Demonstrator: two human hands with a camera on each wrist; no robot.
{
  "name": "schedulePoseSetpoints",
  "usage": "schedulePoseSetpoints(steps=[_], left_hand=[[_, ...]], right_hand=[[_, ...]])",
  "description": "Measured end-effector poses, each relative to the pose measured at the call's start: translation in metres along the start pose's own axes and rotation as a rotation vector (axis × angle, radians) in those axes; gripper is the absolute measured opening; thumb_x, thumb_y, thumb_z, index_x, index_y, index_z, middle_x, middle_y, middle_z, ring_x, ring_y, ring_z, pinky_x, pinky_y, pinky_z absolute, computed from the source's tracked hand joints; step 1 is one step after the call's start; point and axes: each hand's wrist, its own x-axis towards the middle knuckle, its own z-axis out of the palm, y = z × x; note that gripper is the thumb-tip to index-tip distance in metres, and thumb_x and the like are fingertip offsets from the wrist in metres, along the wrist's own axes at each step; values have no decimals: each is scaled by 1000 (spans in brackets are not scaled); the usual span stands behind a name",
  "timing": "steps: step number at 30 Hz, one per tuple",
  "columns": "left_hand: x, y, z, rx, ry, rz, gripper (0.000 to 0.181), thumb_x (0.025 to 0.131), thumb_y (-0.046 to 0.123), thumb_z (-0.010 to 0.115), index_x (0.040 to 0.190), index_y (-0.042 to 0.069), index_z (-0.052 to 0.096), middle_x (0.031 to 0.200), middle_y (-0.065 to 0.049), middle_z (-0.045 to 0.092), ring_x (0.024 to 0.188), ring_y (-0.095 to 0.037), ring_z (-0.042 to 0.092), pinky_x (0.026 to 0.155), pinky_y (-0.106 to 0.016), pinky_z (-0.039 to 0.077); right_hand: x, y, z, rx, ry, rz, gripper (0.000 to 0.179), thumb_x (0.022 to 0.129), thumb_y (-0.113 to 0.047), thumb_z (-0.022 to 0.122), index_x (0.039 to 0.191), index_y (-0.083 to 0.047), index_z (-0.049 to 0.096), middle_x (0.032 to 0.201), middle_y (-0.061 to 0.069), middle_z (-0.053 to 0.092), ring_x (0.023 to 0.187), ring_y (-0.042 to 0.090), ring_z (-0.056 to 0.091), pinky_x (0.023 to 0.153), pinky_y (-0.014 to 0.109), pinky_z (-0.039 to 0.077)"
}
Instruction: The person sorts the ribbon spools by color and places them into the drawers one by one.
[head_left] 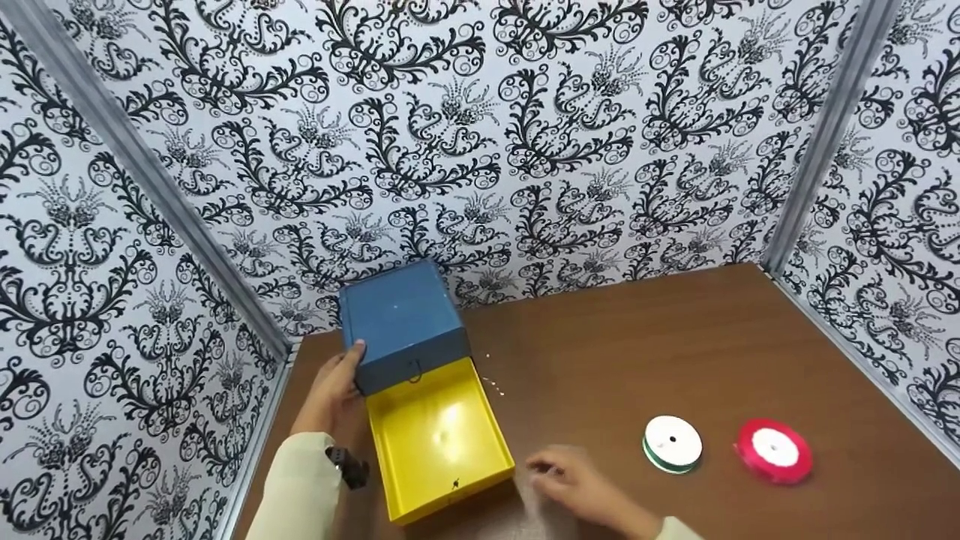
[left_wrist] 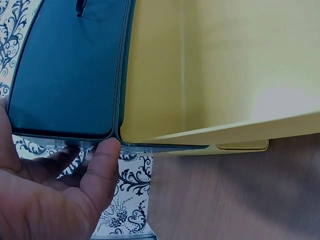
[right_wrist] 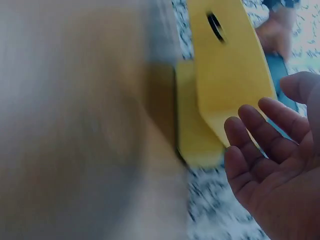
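Observation:
A small drawer box stands at the table's back left, with a blue upper part (head_left: 401,311) and a yellow drawer (head_left: 442,427) pulled out below it. The inside of the yellow drawer is bare. My left hand (head_left: 335,386) holds the blue part at its left side, thumb over the top edge; in the left wrist view its fingers (left_wrist: 102,170) press against the side near the blue-yellow seam. Beside the drawer's front right corner is my right hand (head_left: 574,484), blurred, holding nothing. The right wrist view shows its loosely bent fingers (right_wrist: 265,135) close to the yellow drawer front (right_wrist: 227,60).
A spool of green ribbon (head_left: 673,444) and a spool of red ribbon (head_left: 775,450) lie on the brown table (head_left: 600,360) to the right. Small white bits (head_left: 493,384) lie right of the box. Panels with black scroll patterns (head_left: 450,135) enclose the back and sides.

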Motion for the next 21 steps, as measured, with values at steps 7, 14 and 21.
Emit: schedulePoseSetpoints(steps=[7,14,21], left_hand=[[1,0,2,-3,14,5,77,103,50,44,153,-5,25,141,-32,41,126,-40,47,108,-52,39],[3,0,1,94,28,31,78,103,53,44,151,-7,30,140,-32,43,125,-40,49,107,-51,41],[3,-1,0,102,33,30,77,103,51,42,151,-7,29,141,-34,41,127,-42,47,107,-51,41]], right_hand=[[-18,27,-65,-540,110,-85,30,76,-7,82,104,-7,71,102,4,68,92,21,63,73,40,54],[-47,58,-118,-791,65,-60,38,68,-16,87,101,-6,71,105,9,68,96,28,64,74,47,55],[-71,73,-142,-831,-29,95,45,73,-28,85,111,-8,71,116,14,64,109,38,59,79,59,52]])
